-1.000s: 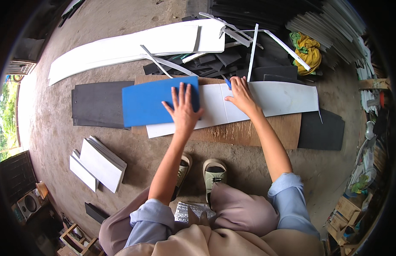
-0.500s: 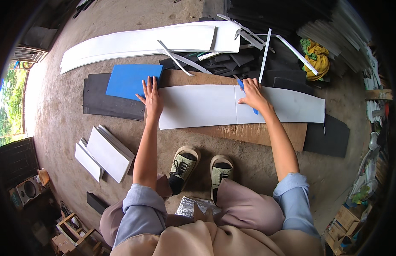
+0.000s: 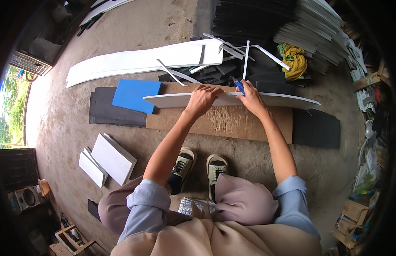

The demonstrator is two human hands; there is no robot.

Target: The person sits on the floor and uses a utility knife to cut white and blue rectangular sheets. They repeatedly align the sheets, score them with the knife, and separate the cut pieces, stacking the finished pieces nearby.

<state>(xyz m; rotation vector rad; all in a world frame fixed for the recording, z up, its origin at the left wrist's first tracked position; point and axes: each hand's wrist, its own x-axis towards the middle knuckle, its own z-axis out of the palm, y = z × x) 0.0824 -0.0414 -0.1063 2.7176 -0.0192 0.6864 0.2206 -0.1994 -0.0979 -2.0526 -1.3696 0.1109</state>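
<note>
A long white foam sheet [image 3: 279, 101] is tilted up on edge above the worn brown wooden board [image 3: 223, 121]. My left hand [image 3: 202, 100] is closed over its upper edge near the middle, the thumb side hidden. Just to the right, my right hand [image 3: 252, 100] holds a blue utility knife [image 3: 239, 86] and rests against the same edge. The knife's tip points away from me. A blue rectangular sheet [image 3: 136, 94] lies at the board's left end, beside the white sheet's left tip.
Beyond the board lie long white sheets [image 3: 134, 59], thin offcut strips [image 3: 246, 59] and black scraps. Dark sheets [image 3: 316, 128] stick out at the right. Small white pieces [image 3: 114, 158] lie at near left. A yellow-green cloth [image 3: 293, 62] sits by stacked sheets.
The white sheet went from lying flat to standing tilted on edge. My left hand moved right, from the sheet's left end to its middle, and closed on it. The right hand kept the knife.
</note>
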